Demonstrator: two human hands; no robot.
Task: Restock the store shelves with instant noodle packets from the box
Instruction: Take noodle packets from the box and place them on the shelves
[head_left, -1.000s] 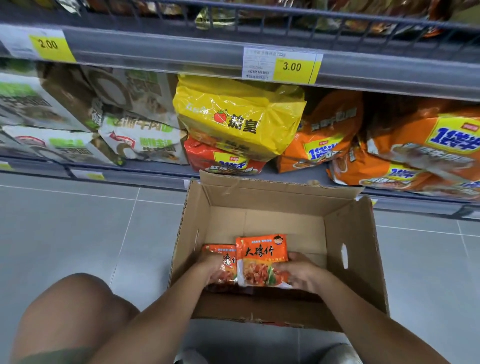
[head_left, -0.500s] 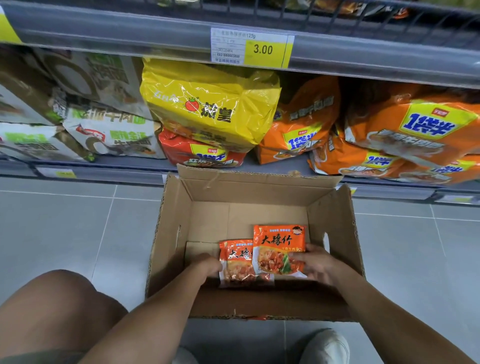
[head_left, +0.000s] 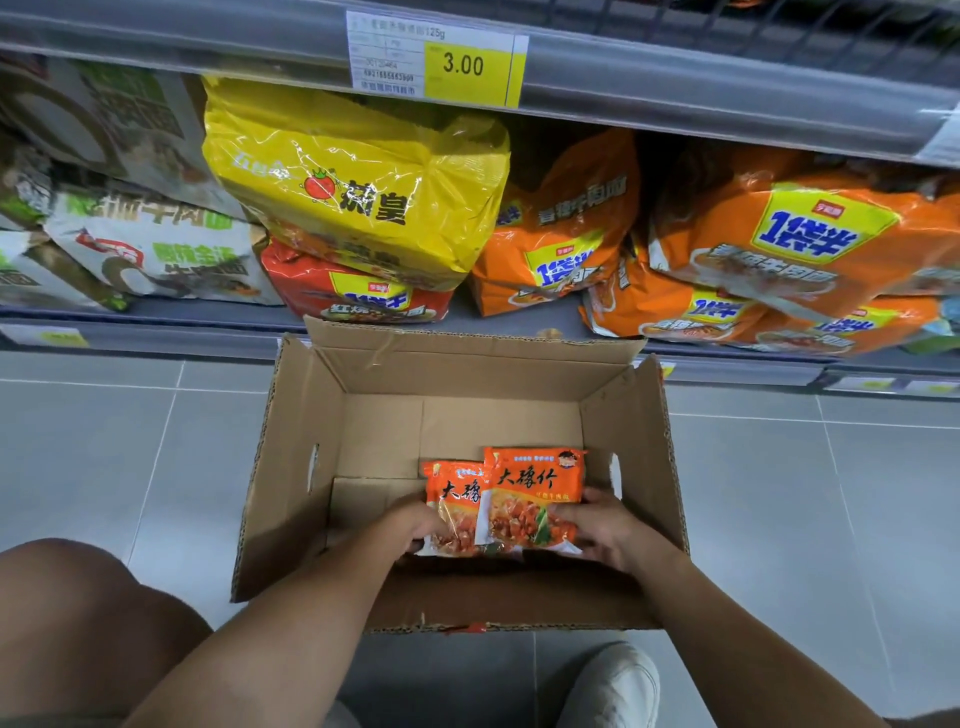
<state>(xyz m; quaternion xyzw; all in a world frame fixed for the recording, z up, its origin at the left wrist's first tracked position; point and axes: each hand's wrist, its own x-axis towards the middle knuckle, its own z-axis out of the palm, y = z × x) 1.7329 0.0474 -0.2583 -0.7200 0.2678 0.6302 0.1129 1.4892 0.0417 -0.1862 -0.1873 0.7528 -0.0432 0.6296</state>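
Inside an open cardboard box (head_left: 291, 467), toward its near right part, two orange noodle packets are held. The left packet (head_left: 453, 501) is gripped at its lower left edge by the left hand (head_left: 415, 522), whose fingers are curled round that edge. The right packet (head_left: 535, 493) is grasped by the right hand (head_left: 605, 530) — the thumb (head_left: 569, 515) is laid across the lower right of the printed face, and the other fingers are hidden behind it. The right packet is set in front of the left one and covers its right edge. Both are tipped with their faces toward the camera and their top edges raised. Whether their lower edges touch the box bottom cannot be told.

The box is stood on a grey tiled floor (head_left: 104, 441), just in front of the bottom shelf (head_left: 156, 340), with its flaps turned up; a slot handle is cut in each side wall. On that shelf a yellow pack (head_left: 363, 182) is laid on top of a red pack (head_left: 353, 299), directly behind the box. Orange packs (head_left: 805, 234) are piled to the right of these, and white-and-green packs (head_left: 156, 249) to the left. A yellow price tag (head_left: 436, 60) marked 3.00 is fixed to the rail (head_left: 675, 91) of the shelf above. A bare knee (head_left: 78, 623) is seen at lower left and a white shoe (head_left: 613, 686) just below the box.
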